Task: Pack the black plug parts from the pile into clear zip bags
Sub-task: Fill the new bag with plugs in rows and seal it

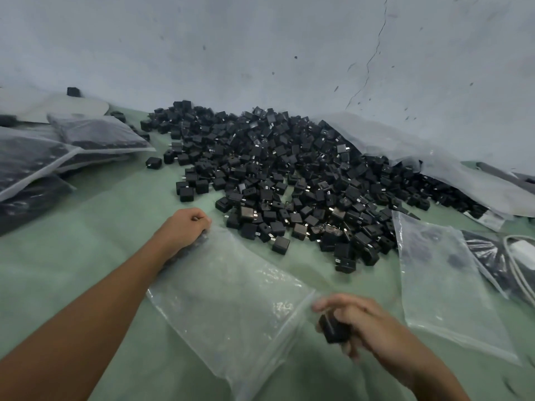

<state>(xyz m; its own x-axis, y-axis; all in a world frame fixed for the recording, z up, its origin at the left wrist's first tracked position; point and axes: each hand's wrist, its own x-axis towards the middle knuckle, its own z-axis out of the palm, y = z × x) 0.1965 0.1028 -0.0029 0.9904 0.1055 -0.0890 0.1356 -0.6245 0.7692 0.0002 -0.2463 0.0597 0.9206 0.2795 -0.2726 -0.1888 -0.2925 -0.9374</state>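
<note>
Here, the left hand (185, 227) sits left of centre, its grip curled tight on the upper corner of a clear zip bag (231, 308) lying flat on the green desk (86, 221). At lower right, the right hand (364, 322) has its grip pinching one black plug part (333, 328), just beside the bag's edge. The pile (289, 175) fills the centre. A second bag (443, 285) lies at right, and filled bags (58, 151) lie at upper left.
</note>
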